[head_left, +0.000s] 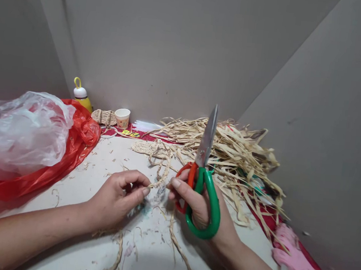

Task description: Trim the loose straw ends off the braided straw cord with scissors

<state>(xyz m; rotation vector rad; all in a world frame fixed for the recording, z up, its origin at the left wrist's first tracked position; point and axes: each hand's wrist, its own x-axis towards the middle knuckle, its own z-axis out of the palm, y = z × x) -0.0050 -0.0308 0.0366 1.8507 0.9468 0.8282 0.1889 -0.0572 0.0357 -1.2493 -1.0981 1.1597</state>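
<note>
My left hand [122, 195] is closed, pinching the end of a thin braided straw cord [164, 174] between thumb and forefinger. The cord runs back to a woven straw sole [147, 148] lying on the table. In my right hand [204, 215] is a pair of scissors [205, 144] with one red and one green handle. Its blades point upward and look closed together. My right thumb and fingertips are pinched just right of the cord; whether they also grip a strand I cannot tell. Another braided cord [183, 255] hangs below my right hand, and a further braid [111, 269] lies near the front.
A heap of dry straw [230, 153] covers the back right. At left lie a clear plastic bag [26, 131] and a red bag [86, 131]. Behind stand a yellow bottle [83, 97], a paper cup [122, 119] and another woven piece [104, 117]. A pink object [302, 264] sits at right.
</note>
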